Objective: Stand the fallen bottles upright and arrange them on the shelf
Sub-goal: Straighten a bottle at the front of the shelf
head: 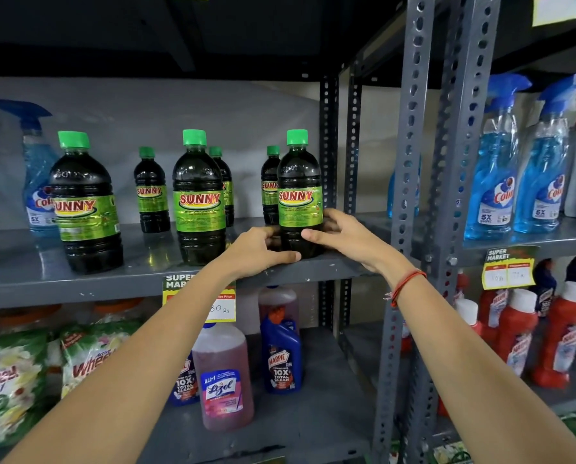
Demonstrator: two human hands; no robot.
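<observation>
Several dark Sunny bottles with green caps stand upright on the grey metal shelf (146,279). The rightmost front bottle (299,182) stands near the shelf's front edge, and both hands wrap its lower part. My left hand (259,251) grips it from the left, my right hand (343,237) from the right. Another front bottle (198,199) stands in the middle and a third (84,209) at the left. Smaller-looking bottles (150,192) stand in a row behind them.
A blue Colin spray bottle (37,169) stands behind the left bottle. Perforated steel uprights (410,162) divide this bay from more Colin sprays (494,169) on the right. Below are Lizol (223,373), Harpic (281,356), detergent bags (8,383) and red bottles (561,336).
</observation>
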